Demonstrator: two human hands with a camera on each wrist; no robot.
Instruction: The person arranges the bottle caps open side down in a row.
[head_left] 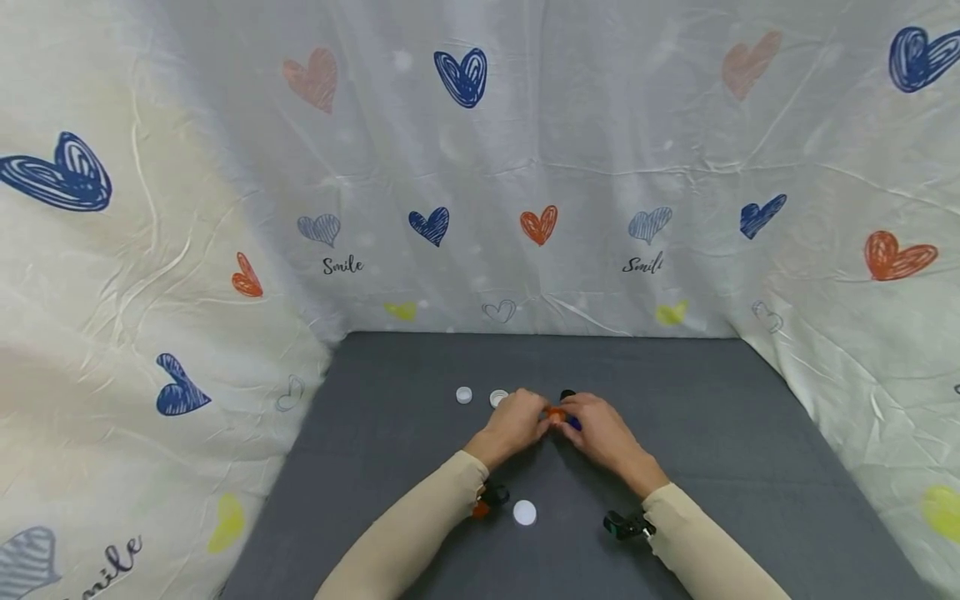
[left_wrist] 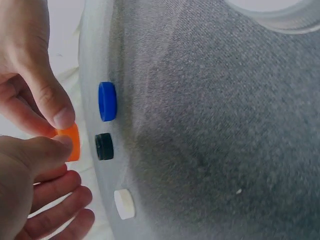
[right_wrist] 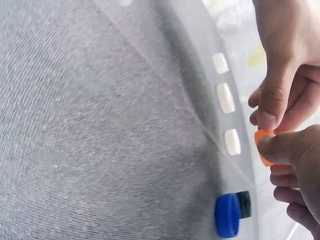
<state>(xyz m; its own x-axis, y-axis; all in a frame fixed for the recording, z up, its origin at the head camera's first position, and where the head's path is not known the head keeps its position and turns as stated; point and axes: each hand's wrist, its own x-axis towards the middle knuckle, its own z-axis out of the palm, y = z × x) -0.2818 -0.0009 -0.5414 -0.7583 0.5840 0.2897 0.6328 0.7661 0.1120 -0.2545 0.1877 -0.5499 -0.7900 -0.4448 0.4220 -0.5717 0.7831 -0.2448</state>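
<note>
The left hand [head_left: 516,427] and right hand [head_left: 603,432] pinch one orange cap [left_wrist: 75,145] between them, partly hiding it. Nearby lie one blue cap [right_wrist: 228,216], one black cap [left_wrist: 104,146], three white caps [right_wrist: 225,98], one white lid [head_left: 525,512]. An orange patch [head_left: 480,509] at the left wrist is unclear.

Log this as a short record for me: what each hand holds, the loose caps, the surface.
Left hand: pinches orange cap
Right hand: pinches the same cap
Blue cap: on the surface, beside black cap
White caps: three in a row, right wrist view
White disc: between the forearms
Surface: dark gray
</note>
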